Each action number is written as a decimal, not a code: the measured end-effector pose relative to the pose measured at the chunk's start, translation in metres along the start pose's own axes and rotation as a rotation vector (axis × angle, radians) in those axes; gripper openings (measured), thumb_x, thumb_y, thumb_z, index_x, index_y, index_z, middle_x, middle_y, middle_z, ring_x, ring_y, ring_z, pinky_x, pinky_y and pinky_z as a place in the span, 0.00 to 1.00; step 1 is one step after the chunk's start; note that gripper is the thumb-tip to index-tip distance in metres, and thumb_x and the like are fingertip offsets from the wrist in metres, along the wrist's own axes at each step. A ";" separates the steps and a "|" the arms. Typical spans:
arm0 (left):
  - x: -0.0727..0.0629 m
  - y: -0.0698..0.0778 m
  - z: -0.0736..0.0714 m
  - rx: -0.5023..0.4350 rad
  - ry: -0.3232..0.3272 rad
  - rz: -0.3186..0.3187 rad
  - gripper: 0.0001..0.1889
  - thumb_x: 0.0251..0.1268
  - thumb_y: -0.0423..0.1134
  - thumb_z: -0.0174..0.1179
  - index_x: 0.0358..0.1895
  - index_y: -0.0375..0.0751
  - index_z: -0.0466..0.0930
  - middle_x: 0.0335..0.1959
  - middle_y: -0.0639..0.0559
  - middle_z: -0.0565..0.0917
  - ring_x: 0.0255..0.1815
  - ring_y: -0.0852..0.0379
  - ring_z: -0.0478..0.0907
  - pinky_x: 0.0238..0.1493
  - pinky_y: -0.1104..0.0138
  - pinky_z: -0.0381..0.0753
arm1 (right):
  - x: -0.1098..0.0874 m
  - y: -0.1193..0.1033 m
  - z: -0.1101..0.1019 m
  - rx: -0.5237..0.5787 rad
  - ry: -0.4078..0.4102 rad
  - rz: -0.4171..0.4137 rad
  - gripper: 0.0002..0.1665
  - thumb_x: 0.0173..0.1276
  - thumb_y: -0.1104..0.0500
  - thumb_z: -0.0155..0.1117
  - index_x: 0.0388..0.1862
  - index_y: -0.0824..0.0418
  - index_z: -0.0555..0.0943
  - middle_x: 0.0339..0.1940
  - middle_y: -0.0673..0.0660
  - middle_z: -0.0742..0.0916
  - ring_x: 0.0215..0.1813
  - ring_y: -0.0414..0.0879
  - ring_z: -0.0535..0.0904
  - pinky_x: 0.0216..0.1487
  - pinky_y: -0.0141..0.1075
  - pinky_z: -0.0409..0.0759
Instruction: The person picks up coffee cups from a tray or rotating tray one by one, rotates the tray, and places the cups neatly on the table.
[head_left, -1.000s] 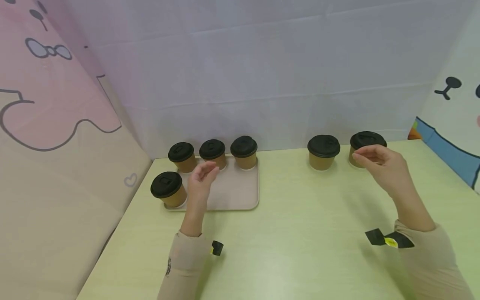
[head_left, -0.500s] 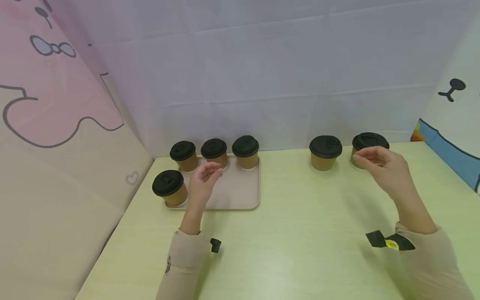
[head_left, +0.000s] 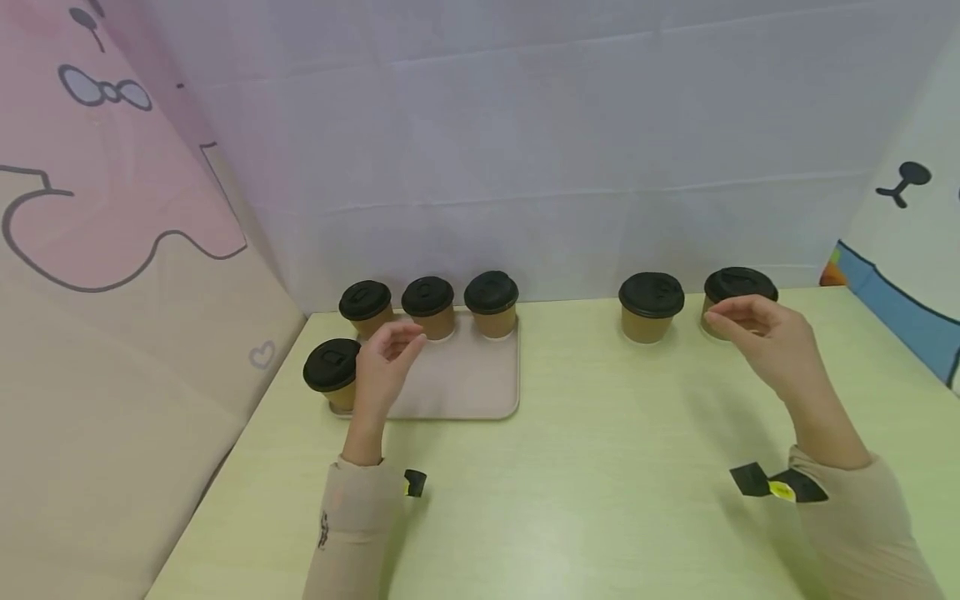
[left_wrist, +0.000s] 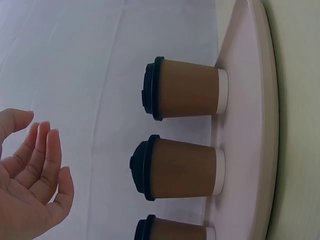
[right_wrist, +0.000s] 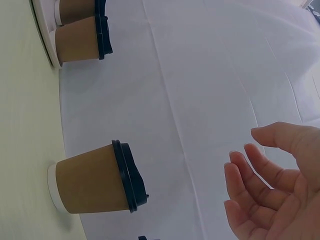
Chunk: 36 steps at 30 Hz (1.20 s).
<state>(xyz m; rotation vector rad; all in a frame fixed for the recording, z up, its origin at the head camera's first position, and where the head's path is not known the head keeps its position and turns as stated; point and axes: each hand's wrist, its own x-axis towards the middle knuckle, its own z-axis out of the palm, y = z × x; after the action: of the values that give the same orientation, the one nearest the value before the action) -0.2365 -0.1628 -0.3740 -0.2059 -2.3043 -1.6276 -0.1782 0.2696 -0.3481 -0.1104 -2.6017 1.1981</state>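
Coffee cups [head_left: 647, 327], tapered brown with white bases [right_wrist: 55, 189] and raised black lids [right_wrist: 130, 176], span mid-frame; left hand [head_left: 381, 371] and right hand [head_left: 778, 343], loosely curved, hold nothing.

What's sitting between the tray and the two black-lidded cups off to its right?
Nothing but bare tabletop lies between the tray and the nearer black-lidded cup, as the head view shows.

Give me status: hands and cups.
Left hand, right hand: raised, holding nothing. Four cups on tray, two cups on table. Hands partly block some cups in head view.
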 end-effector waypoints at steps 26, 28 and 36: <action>-0.001 0.000 0.000 0.042 -0.044 -0.001 0.09 0.58 0.35 0.61 0.41 0.36 0.79 0.35 0.43 0.81 0.32 0.68 0.76 0.40 0.78 0.74 | 0.001 0.002 0.001 -0.016 -0.013 0.006 0.23 0.67 0.44 0.54 0.48 0.61 0.74 0.32 0.23 0.71 0.35 0.21 0.66 0.37 0.31 0.67; -0.001 0.001 -0.001 0.026 -0.047 0.000 0.09 0.58 0.35 0.62 0.40 0.36 0.79 0.35 0.43 0.81 0.32 0.67 0.76 0.40 0.78 0.74 | 0.001 0.002 0.001 -0.019 -0.015 0.008 0.23 0.67 0.43 0.54 0.48 0.61 0.74 0.31 0.23 0.71 0.35 0.21 0.66 0.37 0.32 0.67; -0.002 0.002 -0.003 0.022 -0.052 -0.010 0.10 0.58 0.37 0.62 0.41 0.37 0.79 0.37 0.43 0.81 0.34 0.66 0.76 0.42 0.77 0.74 | 0.000 0.001 0.003 -0.021 -0.016 0.001 0.22 0.67 0.44 0.54 0.47 0.60 0.75 0.30 0.21 0.72 0.35 0.21 0.67 0.37 0.32 0.67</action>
<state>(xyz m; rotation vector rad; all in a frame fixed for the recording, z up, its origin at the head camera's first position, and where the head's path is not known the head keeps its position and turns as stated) -0.2339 -0.1645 -0.3720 -0.2347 -2.3643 -1.6188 -0.1794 0.2684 -0.3509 -0.1073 -2.6292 1.1766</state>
